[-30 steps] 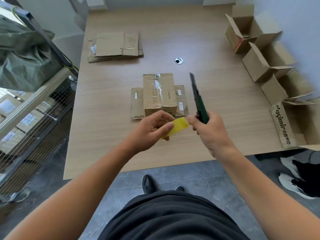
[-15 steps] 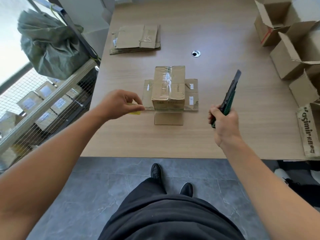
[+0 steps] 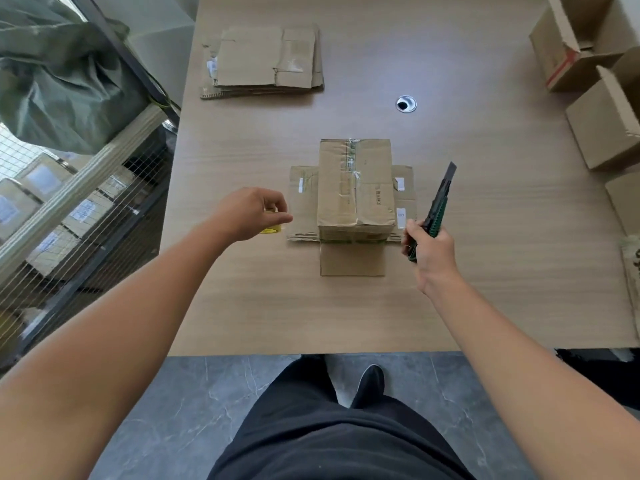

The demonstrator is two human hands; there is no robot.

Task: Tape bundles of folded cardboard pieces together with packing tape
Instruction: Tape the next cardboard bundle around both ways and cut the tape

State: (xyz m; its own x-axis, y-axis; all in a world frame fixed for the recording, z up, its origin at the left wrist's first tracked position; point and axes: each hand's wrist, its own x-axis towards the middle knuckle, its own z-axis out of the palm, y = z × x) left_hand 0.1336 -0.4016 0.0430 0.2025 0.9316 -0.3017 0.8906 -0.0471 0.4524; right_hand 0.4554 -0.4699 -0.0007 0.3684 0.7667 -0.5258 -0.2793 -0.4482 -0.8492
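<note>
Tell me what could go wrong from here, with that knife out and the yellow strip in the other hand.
1. The utility knife in the right hand seems to have its blade out, close beside the cardboard bundle; the left hand reaching across might meet it.
2. The yellow strip, pinched and mostly hidden, might fold or stick to itself.

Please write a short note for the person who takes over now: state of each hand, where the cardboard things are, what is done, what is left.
Left grip pinches a small yellow piece, likely tape, just left of the centre bundle.
Right grip holds the green knife, blade out, right of that bundle.
Done: nothing confirmed; the bundle shows only old clear tape.
Second stack lies far left, no yellow tape visible.
Left: probably taping both.
</note>
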